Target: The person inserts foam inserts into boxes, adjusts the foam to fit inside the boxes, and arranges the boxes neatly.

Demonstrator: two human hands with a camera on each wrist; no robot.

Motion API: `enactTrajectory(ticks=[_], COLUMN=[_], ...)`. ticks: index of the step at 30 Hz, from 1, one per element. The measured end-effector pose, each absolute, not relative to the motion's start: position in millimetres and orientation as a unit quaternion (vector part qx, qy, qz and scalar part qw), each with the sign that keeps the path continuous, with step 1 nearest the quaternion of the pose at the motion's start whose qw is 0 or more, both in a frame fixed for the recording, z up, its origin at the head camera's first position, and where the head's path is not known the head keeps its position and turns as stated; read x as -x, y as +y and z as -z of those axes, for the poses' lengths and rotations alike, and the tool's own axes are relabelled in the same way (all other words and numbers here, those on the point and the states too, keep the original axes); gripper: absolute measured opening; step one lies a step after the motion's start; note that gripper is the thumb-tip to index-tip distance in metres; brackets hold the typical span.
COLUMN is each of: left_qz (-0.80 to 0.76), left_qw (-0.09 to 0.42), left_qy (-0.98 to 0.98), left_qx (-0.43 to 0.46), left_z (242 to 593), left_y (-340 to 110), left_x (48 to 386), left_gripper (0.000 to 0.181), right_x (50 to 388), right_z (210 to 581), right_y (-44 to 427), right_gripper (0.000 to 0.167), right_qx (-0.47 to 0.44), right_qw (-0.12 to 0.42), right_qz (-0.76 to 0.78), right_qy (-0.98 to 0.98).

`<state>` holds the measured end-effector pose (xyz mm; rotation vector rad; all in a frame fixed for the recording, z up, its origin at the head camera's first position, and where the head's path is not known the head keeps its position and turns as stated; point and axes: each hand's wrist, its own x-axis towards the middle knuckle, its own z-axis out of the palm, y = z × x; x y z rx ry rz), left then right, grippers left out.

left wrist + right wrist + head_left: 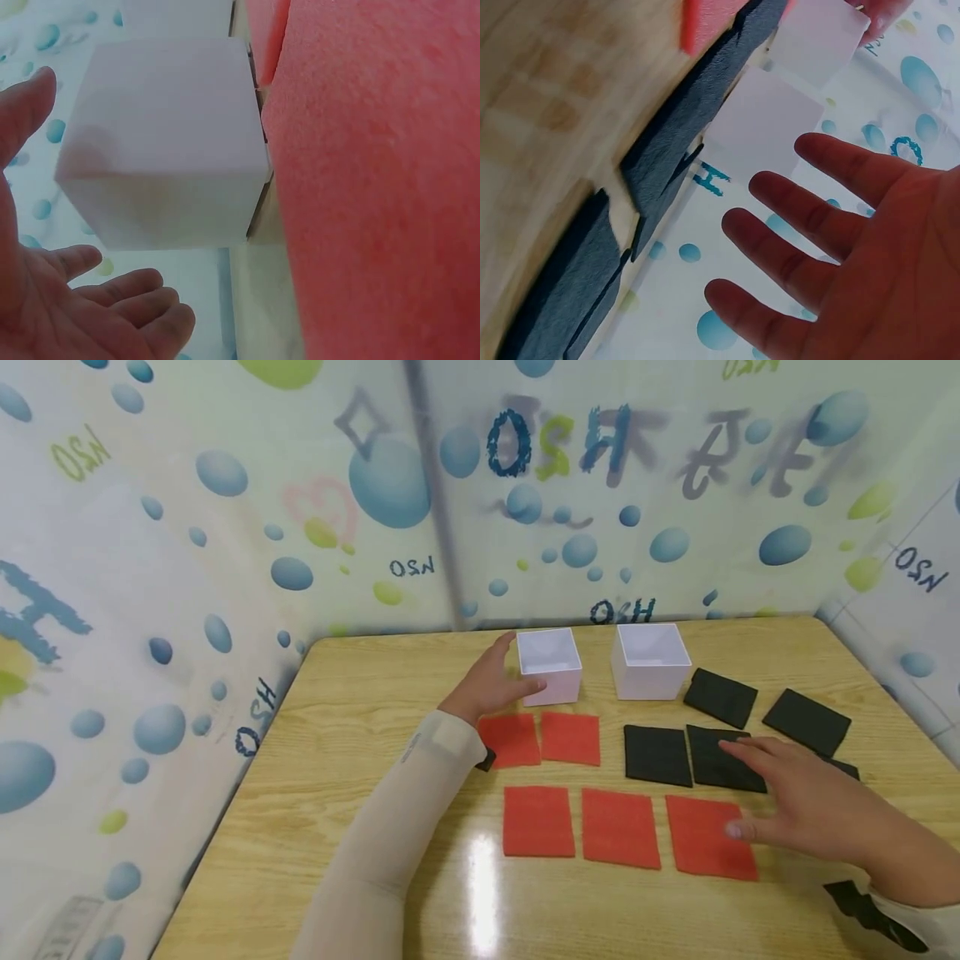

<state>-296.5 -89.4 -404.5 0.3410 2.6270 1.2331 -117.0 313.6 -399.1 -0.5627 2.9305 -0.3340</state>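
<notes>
My left hand (487, 687) is beside the left white box (553, 687), thumb across its front and fingers by its left side. In the left wrist view the spread fingers (139, 304) stand around the box (165, 112) without gripping it. The right hand (817, 802) hovers over the right side of the table, fingers spread, holding nothing. Beneath and near it lie a red square (701, 835) and a black square (716, 760). A second white box (651, 682) stands to the right of the first. Both boxes are open-topped, and their visible insides hold nothing.
Other red squares (538, 822) lie in two rows before the left box. Several black squares (722, 697) are spread on the right, one partly under the right hand. The wooden table (360, 693) meets a patterned curtain (360, 585) behind.
</notes>
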Motion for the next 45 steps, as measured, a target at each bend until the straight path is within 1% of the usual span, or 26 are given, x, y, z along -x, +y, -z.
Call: enactTrajectory(ticks=[8, 14, 24, 33, 40, 45], left_qz=[-0.438, -0.455, -0.504, -0.508, -0.516, -0.515], left_qw=[0.113, 0.115, 0.121, 0.118, 0.119, 0.121], left_qy=[0.885, 0.876, 0.849, 0.846, 0.841, 0.841], left_qx=[-0.112, -0.109, -0.105, -0.112, -0.111, -0.114], left_z=[409.9, 410.4, 415.0, 418.0, 417.8, 415.3], left_y=[-81.4, -78.0, -74.1, -72.5, -70.6, -70.8], left_x=[305.2, 306.9, 310.4, 312.5, 313.0, 311.9], left_gripper=[0.109, 0.102, 0.096, 0.094, 0.092, 0.092], right_x=[114.6, 110.4, 101.5, 97.9, 94.8, 92.4], right_z=[404.5, 407.0, 412.4, 415.8, 424.4, 423.3], right_y=[319.9, 323.3, 322.9, 316.9, 317.6, 316.3], right_gripper=[0.113, 0.114, 0.123, 0.12, 0.123, 0.118], right_qx=[0.182, 0.18, 0.157, 0.152, 0.164, 0.166], right_qw=[0.081, 0.086, 0.126, 0.169, 0.154, 0.148], right_qz=[0.11, 0.1, 0.081, 0.087, 0.076, 0.077], right_qy=[0.974, 0.975, 0.976, 0.97, 0.971, 0.972])
